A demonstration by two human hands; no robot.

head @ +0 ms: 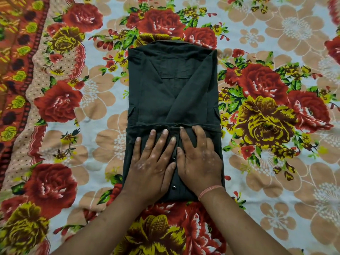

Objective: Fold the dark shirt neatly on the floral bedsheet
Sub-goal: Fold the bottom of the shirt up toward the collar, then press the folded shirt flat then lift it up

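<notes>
The dark shirt (165,92) lies in the middle of the floral bedsheet (276,162) as a narrow upright rectangle, both sides and sleeves folded inward. Its near end is folded up over the body, with a button strip showing between my hands. My left hand (152,161) lies flat on this folded near part, fingers spread and pointing away from me. My right hand (198,159) rests flat beside it, touching it at the thumb; a pinkish thread band circles that wrist. Neither hand grips the cloth.
The bedsheet with big red and yellow roses covers the whole view. A patterned red border strip (16,70) runs down the left edge. Nothing else lies on the sheet around the shirt.
</notes>
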